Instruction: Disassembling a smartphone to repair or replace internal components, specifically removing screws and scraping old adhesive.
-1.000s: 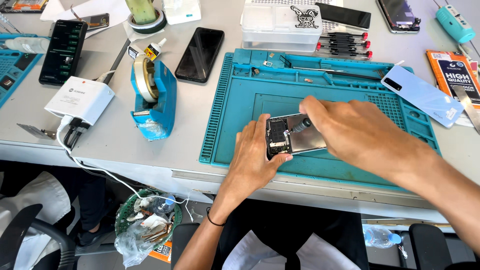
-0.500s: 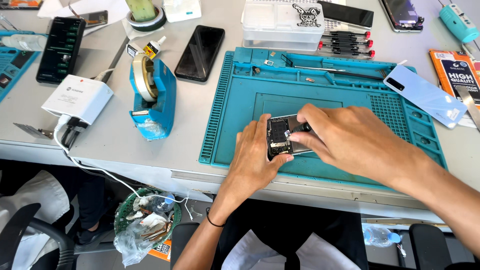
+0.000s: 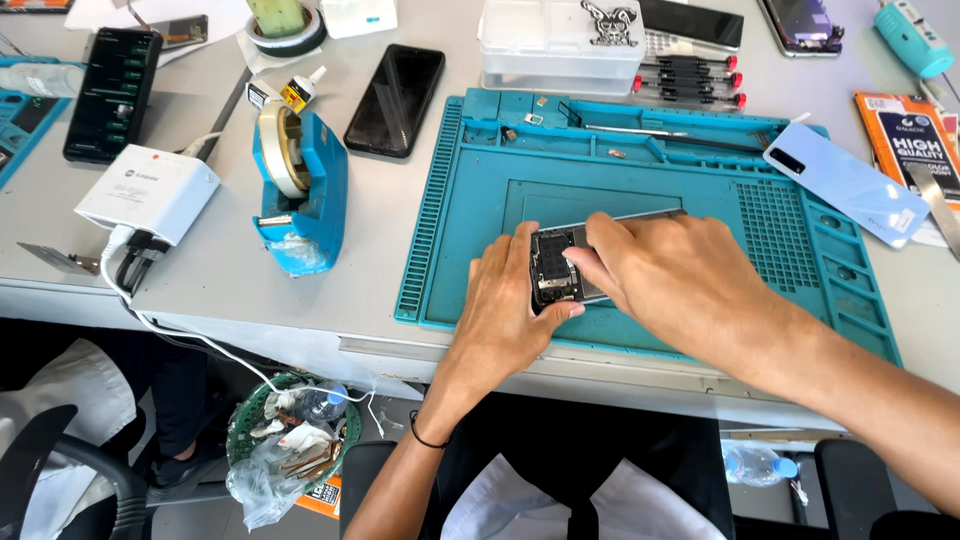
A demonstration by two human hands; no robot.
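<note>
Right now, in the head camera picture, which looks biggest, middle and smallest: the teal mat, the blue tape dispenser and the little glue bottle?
1. Teal mat: by far the biggest; both hands work on it.
2. Blue tape dispenser: middle.
3. Little glue bottle: smallest. It lies a little farther from the camera, but the gap is too plain to doubt.

Big teal work mat (image 3: pixel 480 215) on a pale grey table (image 3: pixel 230 290). The opened phone (image 3: pixel 556 266) shows dark insides with a silvery frame. Tape dispenser (image 3: pixel 310 200) is bright blue with a yellowish roll, charger block (image 3: pixel 150 192) is white with a white cable. One black phone (image 3: pixel 395 100) beside it, a light blue back cover (image 3: pixel 845 185) off right, screwdrivers (image 3: pixel 690 82) black with red tips, and an orange-black packet (image 3: pixel 915 140).
</note>
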